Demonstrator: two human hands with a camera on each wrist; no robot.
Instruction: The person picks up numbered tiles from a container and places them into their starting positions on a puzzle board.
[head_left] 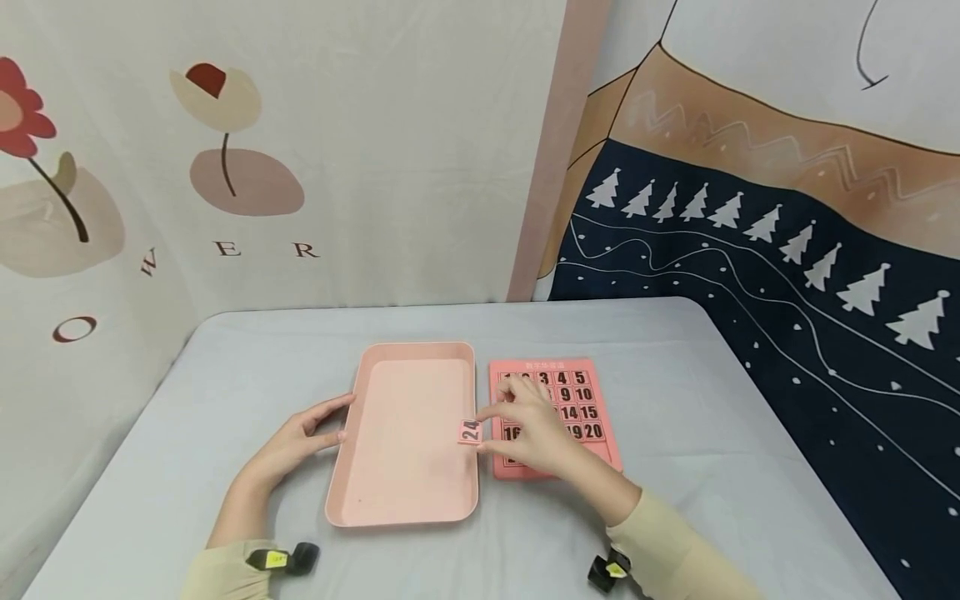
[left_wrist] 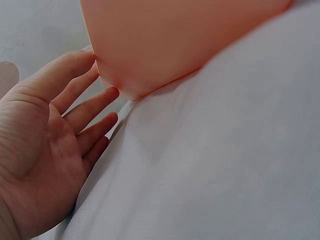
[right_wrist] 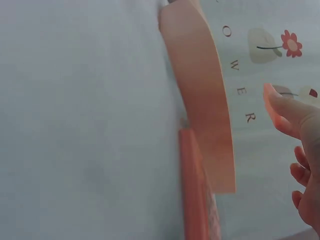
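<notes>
My right hand pinches a small pink number tile marked 24 between thumb and finger, over the right rim of a pale pink tray. In the right wrist view the hand is at the right edge. Beside the tray lies a darker pink number board with rows of black-numbered tiles, partly covered by the right hand. My left hand rests its fingertips against the tray's left side, fingers spread and loosely bent. The left wrist view shows that hand beside the tray wall.
A pale grey cloth covers the table. Behind it hangs a cream curtain with flowers and letters, and on the right a dark blue cloth with white trees.
</notes>
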